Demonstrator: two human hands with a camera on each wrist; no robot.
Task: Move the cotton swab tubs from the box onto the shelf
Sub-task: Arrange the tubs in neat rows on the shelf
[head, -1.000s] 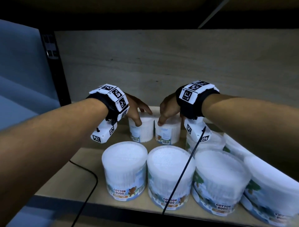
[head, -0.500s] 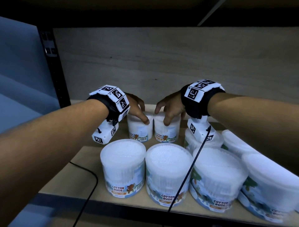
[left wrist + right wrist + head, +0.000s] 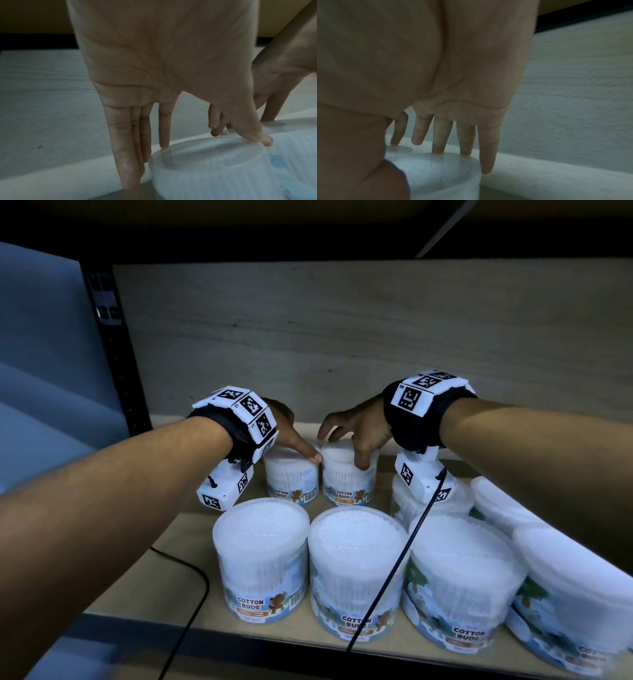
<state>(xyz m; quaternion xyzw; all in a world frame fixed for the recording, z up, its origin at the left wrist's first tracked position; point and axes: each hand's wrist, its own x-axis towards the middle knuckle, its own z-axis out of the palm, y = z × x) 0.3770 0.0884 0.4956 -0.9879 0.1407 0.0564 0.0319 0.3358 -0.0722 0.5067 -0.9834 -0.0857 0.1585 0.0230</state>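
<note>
Reaching deep, left hand (image 3: 287, 429) and right hand (image 3: 359, 429) each touch a back-row tub (image 3: 291, 477) top (fingers straight, spread)

white tubs (image 3: 260, 556), black-white checkered wristbands (image 3: 245, 414), beige shelf (image 3: 137, 577)

rightmost tub (image 3: 582, 594) cut off by the head view's edge; 2 rear right tubs (image 3: 479, 501) mostly hidden behind right forearm.
</note>
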